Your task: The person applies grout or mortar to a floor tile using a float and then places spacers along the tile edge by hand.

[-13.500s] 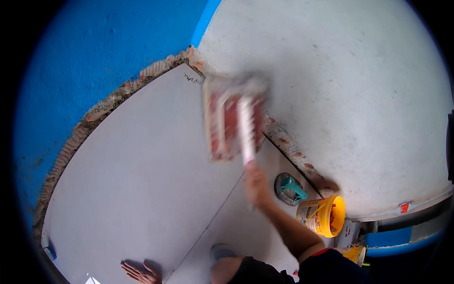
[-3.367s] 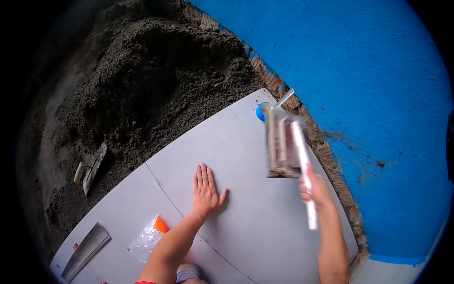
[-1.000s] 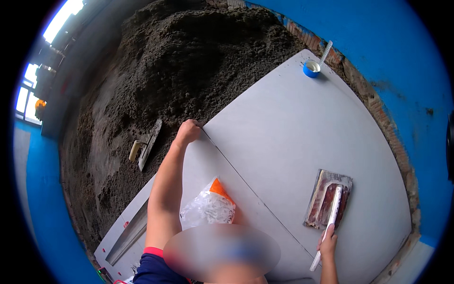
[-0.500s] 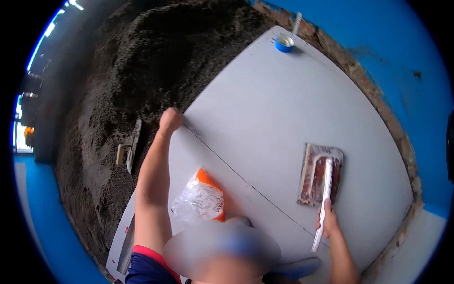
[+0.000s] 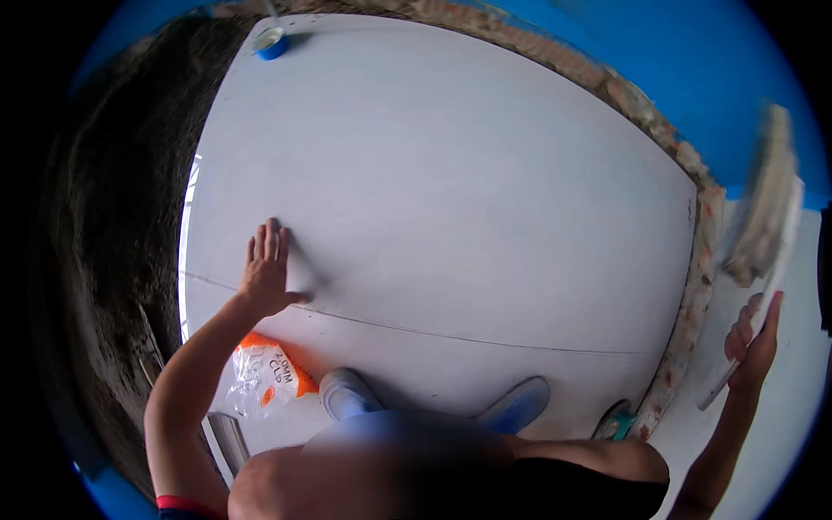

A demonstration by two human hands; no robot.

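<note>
In the head view, your left hand (image 5: 269, 269) is spread with nothing in it over the large pale tile (image 5: 451, 173), near the joint (image 5: 416, 332); you cannot tell whether it touches. Your right hand (image 5: 752, 345) is wrapped around the white handle of the blurred float (image 5: 764, 204), which stands out past the tile's right edge. An orange-and-clear bag (image 5: 269, 377) lies below your left hand, near your shoes (image 5: 524, 403).

Lots of room past the left fingers (image 5: 271, 241), over the tile (image 5: 433, 182). Far ahead, round blue thing (image 5: 271, 48) in the way; behind them, bag (image 5: 264, 377) and shoes (image 5: 344, 397).
</note>
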